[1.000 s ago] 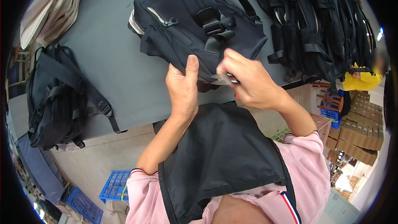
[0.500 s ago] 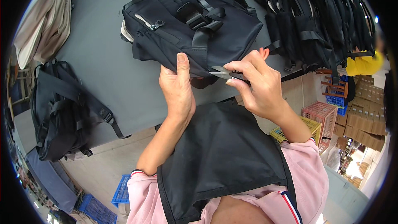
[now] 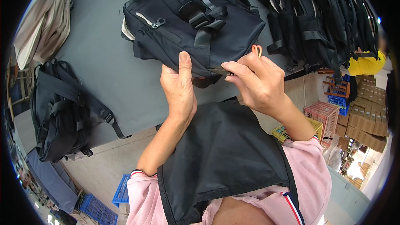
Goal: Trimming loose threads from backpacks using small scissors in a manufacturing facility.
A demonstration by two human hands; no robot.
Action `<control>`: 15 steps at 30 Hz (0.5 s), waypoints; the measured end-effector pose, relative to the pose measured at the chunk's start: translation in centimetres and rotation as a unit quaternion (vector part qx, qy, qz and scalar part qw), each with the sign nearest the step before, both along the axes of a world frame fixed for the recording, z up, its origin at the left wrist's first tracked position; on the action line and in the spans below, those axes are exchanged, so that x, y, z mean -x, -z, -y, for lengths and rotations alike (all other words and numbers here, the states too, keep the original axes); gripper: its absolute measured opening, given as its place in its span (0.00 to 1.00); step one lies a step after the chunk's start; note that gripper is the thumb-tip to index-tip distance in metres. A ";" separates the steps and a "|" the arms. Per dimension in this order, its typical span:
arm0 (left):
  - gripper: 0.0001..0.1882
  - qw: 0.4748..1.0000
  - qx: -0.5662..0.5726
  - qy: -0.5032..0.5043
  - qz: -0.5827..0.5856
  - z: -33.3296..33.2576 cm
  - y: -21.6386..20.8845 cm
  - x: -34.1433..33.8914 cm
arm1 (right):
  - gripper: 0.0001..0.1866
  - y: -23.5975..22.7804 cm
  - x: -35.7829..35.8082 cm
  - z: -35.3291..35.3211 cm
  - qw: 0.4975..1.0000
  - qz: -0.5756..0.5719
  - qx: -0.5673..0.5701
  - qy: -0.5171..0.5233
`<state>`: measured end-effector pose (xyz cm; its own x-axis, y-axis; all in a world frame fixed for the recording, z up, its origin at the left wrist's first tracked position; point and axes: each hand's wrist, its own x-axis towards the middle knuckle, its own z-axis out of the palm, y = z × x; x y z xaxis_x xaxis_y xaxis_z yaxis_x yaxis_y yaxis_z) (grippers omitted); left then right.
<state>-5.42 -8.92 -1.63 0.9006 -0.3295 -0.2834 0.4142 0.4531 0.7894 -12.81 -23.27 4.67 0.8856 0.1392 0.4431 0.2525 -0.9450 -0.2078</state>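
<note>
A black backpack (image 3: 166,27) lies on its side on the grey table, its strap and buckle (image 3: 195,15) on top. At the bag's near edge my left hand (image 3: 179,85) grips the fabric, thumb up on the front and the other fingers hidden behind. My right hand (image 3: 260,81) is closed around small thread snips (image 3: 218,70). Their dark blades point left and touch the bag's near seam beside the strap's stitched end. An orange loop (image 3: 257,50) shows above my right knuckles. Any thread at the blade tips is too small to make out.
Several black backpacks (image 3: 308,25) are piled at the table's right. Another black backpack (image 3: 62,112) sits at the left edge, below beige bags (image 3: 43,21). Crates, cardboard boxes (image 3: 368,112) and a person's yellow sleeve (image 3: 366,63) are beyond the table on the right.
My right hand has turned and closed more, and the snips' blades, apart and shiny before, now look dark and together. My left hand and the backpack have hardly moved.
</note>
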 end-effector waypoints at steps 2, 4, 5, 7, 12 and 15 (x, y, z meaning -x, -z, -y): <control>0.14 1.000 -0.004 0.001 -0.001 0.0 0.2 0.0 | 0.19 0.0 -0.2 0.3 1.000 -0.014 0.002 -0.019; 0.14 1.000 -0.007 0.002 -0.001 0.0 0.2 0.1 | 0.18 -0.2 -0.2 0.1 1.000 -0.024 -0.003 -0.017; 0.14 1.000 -0.010 -0.002 -0.005 -0.1 0.1 0.1 | 0.18 -0.2 -0.2 0.0 0.999 -0.034 -0.007 -0.015; 0.15 1.000 -0.010 -0.004 -0.006 0.0 0.1 0.0 | 0.16 1.0 -0.1 0.0 0.998 -0.019 -0.062 -0.003; 0.13 1.000 -0.007 -0.004 -0.009 0.0 0.1 -0.2 | 0.15 1.5 0.6 -0.9 0.940 -0.035 -0.325 0.094; 0.12 1.000 -0.002 -0.004 0.003 0.0 0.9 0.0 | 0.14 1.6 0.6 -1.0 0.973 -0.028 -0.222 0.049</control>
<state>-5.38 -8.95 -2.53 0.9050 -0.3209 -0.2793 0.4057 0.4536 0.7935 -13.43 -22.26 3.08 0.9094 -0.1409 0.3913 0.1429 -0.7778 -0.6121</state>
